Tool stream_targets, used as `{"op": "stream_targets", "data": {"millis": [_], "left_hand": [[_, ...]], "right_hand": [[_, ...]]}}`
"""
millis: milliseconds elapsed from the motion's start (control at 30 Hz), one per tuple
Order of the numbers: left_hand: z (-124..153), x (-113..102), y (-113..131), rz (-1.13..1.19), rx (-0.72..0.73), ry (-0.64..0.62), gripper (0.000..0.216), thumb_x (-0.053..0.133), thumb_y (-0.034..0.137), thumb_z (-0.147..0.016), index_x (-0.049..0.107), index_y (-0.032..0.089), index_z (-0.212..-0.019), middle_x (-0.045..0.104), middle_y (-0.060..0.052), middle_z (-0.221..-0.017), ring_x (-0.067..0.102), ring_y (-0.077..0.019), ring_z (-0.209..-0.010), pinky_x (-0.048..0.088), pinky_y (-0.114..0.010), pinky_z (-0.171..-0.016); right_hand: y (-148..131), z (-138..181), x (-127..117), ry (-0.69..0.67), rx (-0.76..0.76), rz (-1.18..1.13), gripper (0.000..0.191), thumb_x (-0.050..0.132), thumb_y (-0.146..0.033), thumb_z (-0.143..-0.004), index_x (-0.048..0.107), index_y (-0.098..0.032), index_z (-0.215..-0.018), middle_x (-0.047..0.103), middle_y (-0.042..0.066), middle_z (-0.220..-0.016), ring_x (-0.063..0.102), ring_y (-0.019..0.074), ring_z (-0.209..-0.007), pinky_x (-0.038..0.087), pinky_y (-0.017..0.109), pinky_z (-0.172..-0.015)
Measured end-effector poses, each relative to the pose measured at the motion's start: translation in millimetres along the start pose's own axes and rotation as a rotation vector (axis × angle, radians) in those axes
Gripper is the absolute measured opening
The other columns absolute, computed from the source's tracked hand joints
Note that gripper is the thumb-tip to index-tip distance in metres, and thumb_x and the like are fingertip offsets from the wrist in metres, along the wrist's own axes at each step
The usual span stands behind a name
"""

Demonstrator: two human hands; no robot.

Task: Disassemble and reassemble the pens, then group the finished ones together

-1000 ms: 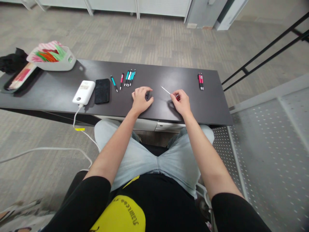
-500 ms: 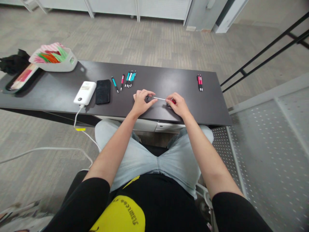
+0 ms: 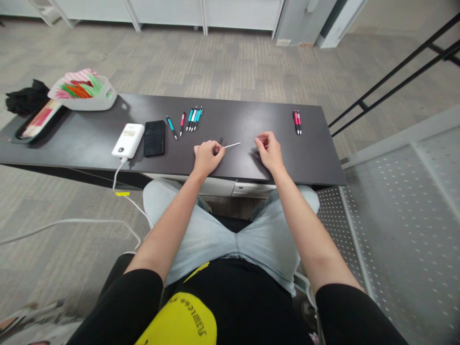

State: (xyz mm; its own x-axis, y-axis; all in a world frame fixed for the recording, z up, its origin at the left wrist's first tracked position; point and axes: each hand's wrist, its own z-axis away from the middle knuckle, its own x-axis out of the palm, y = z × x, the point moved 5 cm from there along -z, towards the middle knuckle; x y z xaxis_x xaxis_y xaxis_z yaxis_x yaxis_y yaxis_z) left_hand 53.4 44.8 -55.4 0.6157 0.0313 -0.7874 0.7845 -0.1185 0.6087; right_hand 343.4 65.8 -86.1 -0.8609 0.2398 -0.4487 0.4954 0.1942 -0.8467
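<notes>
Left hand: thumb and fingertips pinched closed on one end of a thin white pen refill.
Pen refill: in the gap between the hands, above the desk, its free end pointing toward the right hand without touching it.
Dark piece: small, at the left fingertips; whether held or lying on the desk, I cannot tell.
Right hand: fingers curled round a red pen part, mostly hidden.
Refill risk: being slim and held at one end, it could swivel or slip if the pinch loosens.
Red part risk: a loosened curl could let it roll off the desk's near edge.
Cable risk: the white cable hangs beside the left forearm; a snag could drag the power bank.
</notes>
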Motion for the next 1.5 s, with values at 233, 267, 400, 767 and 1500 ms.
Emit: {"op": "stream_targets", "data": {"millis": [233,267,400,767,1500], "left_hand": [[3.0,10.9,8.5,-0.106,0.082,-0.042,0.033,0.079,0.034,-0.112,0.062,0.031,-0.084,0.081,-0.010,-0.097,0.079,-0.0418,-0.119,0.050,-0.060,-0.118],[2.4,11.8,9.3,-0.110,0.083,-0.038,0.033,0.079,0.035,-0.111,0.062,0.031,-0.083,0.081,-0.010,-0.096,0.078,-0.0425,-0.119,0.051,-0.061,-0.118],[-0.8,16.4,10.0,-0.111,0.060,-0.006,0.032,0.078,0.035,-0.112,0.064,0.032,-0.083,0.082,-0.011,-0.096,0.077,-0.0439,-0.120,0.052,-0.062,-0.118],[-0.6,20.5,12.1,-0.113,0.023,-0.025,0.039,0.079,0.037,-0.117,0.061,0.031,-0.083,0.087,-0.013,-0.110,0.080,-0.0449,-0.126,0.050,-0.063,-0.121],[-8.0,14.8,2.1,0.089,-0.005,0.075,0.052,0.085,0.032,-0.114,0.054,0.028,-0.072,0.073,-0.004,-0.080,0.070,-0.0294,-0.089,0.048,-0.046,-0.097]], "right_hand": [[5.7,-0.2,1.5,0.000,0.019,0.002,0.025,0.080,-0.053,-0.111,0.067,-0.033,-0.120,0.076,0.008,-0.110,0.073,0.0327,-0.102,0.068,0.054,-0.110],[5.3,-0.3,1.8,-0.004,0.013,0.008,0.023,0.079,-0.052,-0.112,0.069,-0.033,-0.119,0.077,0.008,-0.110,0.073,0.0330,-0.103,0.068,0.054,-0.112],[2.4,-1.1,2.8,-0.016,-0.021,0.016,0.019,0.077,-0.051,-0.114,0.077,-0.033,-0.118,0.081,0.010,-0.111,0.077,0.0359,-0.111,0.068,0.059,-0.121],[4.9,1.6,6.6,-0.064,0.063,-0.078,0.029,0.083,-0.056,-0.116,0.070,-0.034,-0.130,0.092,0.005,-0.116,0.071,0.0238,-0.072,0.072,0.048,-0.091],[-2.2,3.1,1.0,-0.068,0.063,0.040,0.015,0.083,-0.043,-0.109,0.078,-0.032,-0.119,0.091,0.006,-0.107,0.081,0.0320,-0.098,0.071,0.050,-0.106]]}}
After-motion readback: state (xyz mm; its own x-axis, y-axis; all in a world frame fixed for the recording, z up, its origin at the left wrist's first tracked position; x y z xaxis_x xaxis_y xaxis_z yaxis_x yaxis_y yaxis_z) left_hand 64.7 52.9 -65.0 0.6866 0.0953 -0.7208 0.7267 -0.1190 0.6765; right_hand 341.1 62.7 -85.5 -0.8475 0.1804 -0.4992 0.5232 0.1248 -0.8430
